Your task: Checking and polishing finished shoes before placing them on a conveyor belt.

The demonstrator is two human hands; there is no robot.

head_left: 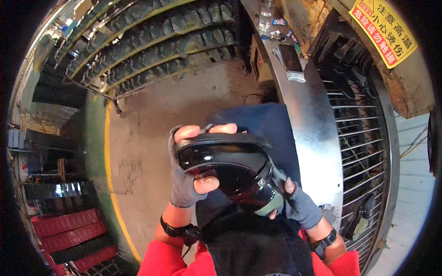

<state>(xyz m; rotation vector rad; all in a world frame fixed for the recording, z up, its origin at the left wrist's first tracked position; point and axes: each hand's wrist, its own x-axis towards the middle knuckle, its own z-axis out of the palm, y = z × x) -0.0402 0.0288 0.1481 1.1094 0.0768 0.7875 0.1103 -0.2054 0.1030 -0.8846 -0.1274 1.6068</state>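
A shiny black shoe [221, 161] sits up in the air between two hands, in front of the person's body and over some dark blue cloth [271, 117]. The left hand [182, 181], in a gray glove with bare fingertips, is wrapped round one end: fingers over the edge of the sole, thumb on the shiny side. The right hand [303, 206] closes round the other end, by the opening. Most of its fingers are hidden, so I can't tell how tight it squeezes.

The shoe looks slick, so it could slip if the left thumb lets up. A hard press there could smudge the shine. A big swing to the right could bump it on the metal bench [317, 152].

That bench stands close by the right arm. Past it are metal bars [361, 131] with another shoe [360, 221] on them. A phone [291, 59] and a clear bottle [265, 16] sit farther up the bench. Shelves [161, 34] full of dark shoes block the far side.
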